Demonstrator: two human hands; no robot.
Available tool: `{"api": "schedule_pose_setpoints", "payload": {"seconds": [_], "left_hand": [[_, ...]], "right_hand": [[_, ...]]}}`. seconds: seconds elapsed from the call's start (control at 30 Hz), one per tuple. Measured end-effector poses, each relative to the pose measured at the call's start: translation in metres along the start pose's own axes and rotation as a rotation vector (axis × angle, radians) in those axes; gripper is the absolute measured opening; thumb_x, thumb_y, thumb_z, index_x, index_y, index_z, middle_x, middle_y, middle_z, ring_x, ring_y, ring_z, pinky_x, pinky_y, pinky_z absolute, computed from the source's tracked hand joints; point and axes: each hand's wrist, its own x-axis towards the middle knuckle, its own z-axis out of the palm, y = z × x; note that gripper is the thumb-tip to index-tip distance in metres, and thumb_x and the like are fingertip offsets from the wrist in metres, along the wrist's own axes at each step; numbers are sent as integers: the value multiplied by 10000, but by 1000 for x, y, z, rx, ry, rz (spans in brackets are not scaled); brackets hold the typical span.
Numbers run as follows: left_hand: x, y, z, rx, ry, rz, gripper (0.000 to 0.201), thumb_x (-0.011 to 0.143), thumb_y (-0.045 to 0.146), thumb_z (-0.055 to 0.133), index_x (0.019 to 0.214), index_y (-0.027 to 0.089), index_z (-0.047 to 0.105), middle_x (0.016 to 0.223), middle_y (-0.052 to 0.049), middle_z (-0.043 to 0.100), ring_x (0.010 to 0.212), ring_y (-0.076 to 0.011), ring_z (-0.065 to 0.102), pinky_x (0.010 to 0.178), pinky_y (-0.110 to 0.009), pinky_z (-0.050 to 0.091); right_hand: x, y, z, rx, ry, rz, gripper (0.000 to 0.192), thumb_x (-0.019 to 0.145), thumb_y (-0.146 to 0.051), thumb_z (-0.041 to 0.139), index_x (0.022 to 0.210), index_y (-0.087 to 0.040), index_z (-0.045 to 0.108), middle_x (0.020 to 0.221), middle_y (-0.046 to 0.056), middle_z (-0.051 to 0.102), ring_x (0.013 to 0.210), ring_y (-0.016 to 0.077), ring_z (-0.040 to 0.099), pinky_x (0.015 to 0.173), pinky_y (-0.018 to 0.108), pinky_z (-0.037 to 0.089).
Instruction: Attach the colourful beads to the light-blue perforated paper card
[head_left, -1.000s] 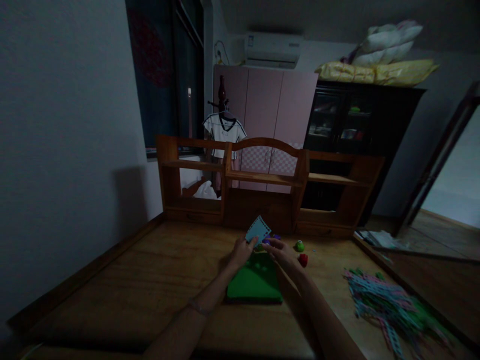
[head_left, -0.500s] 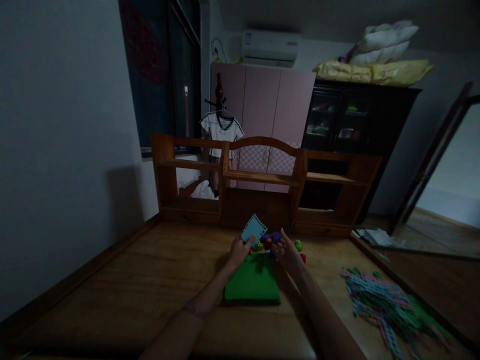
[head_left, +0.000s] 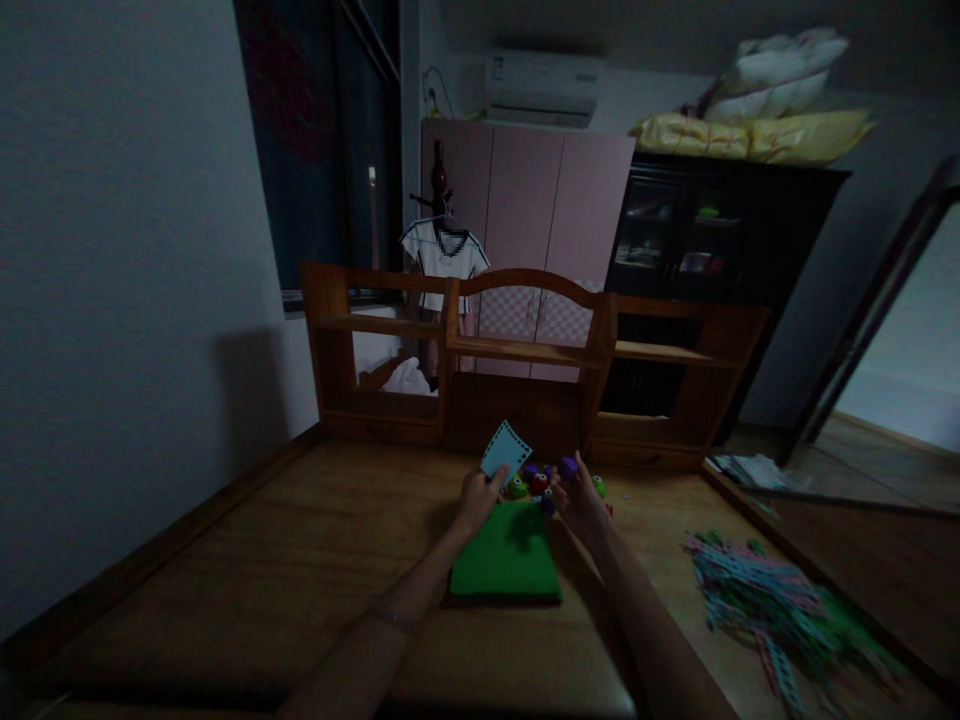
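My left hand (head_left: 478, 496) pinches a small light-blue paper card with punched edges (head_left: 505, 449), holding it upright above the far end of a green pad (head_left: 506, 567) on the wooden desk. My right hand (head_left: 579, 500) is just to the right and grips a small purple punch (head_left: 568, 467) at its fingertips. Between and behind the hands sit several small round punches, among them a green one (head_left: 517, 489) and a red one (head_left: 538, 482).
A wooden shelf unit (head_left: 525, 350) stands along the desk's far edge. A heap of pastel paper strips (head_left: 772, 605) lies at the right. The wall runs along the left. A doorway opens at the far right.
My right hand has lifted from the desk with the purple punch and moved slightly toward the card. The left hand with the card has risen a little. The view shifted slightly.
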Motion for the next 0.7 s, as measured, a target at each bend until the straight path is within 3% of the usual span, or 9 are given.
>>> {"api": "schedule_pose_setpoints", "payload": {"seconds": [0.13, 0.37, 0.53, 0.7], "left_hand": [[1, -2, 0, 17, -9, -15, 502, 788, 550, 415, 580, 126, 585, 497, -35, 564, 480, -125, 529, 500, -215, 357], [-1, 0, 0, 0, 8, 11, 478, 791, 534, 425, 643, 118, 608, 536, -39, 580, 517, -128, 543, 517, -211, 368], [-2, 3, -1, 8, 19, 15, 472, 791, 528, 432, 652, 117, 619, 534, -37, 582, 520, -128, 540, 513, -209, 360], [-2, 6, -3, 9, 51, 12, 489, 789, 537, 433, 666, 108, 633, 578, -48, 608, 540, -133, 546, 517, -214, 359]], "right_hand": [[-3, -3, 6, 147, 34, 104, 254, 796, -448, 570, 714, -207, 566, 644, 7, 615, 499, 103, 555, 432, 191, 454], [-8, -5, 18, 91, 7, 71, 289, 771, -470, 593, 676, -200, 558, 617, -6, 609, 521, 107, 560, 511, 214, 476], [-9, 0, 22, -278, -28, -6, 451, 740, -623, 520, 677, -183, 593, 606, 28, 599, 522, 142, 544, 484, 243, 424], [-14, 9, 25, -747, -19, -281, 381, 701, -563, 606, 779, -191, 637, 745, 18, 635, 681, 169, 561, 580, 243, 417]]}}
